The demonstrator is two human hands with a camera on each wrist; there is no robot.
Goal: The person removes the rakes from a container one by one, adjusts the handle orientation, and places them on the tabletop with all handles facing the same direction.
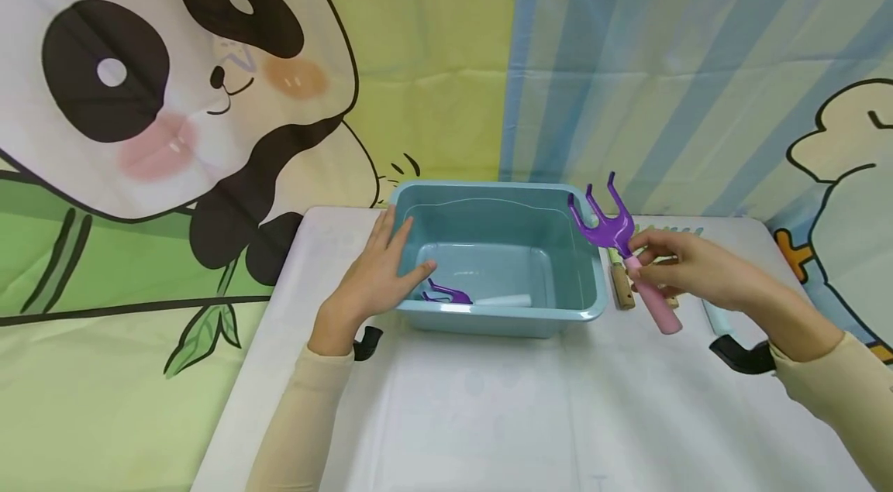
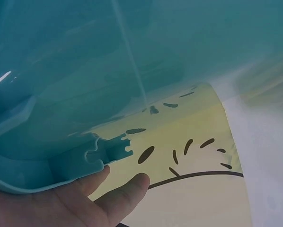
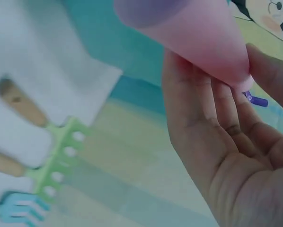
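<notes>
Your right hand (image 1: 691, 266) pinches the likely light, stiff hand cultivator (image 1: 608, 232), best held by its handle (image 1: 658, 304); your spread left hand (image 1: 373, 276) touches the tub's (image 1: 488, 221) left rim.

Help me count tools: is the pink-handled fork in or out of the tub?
Out: the right hand holds the fork up by the right edge of the tub.
</notes>
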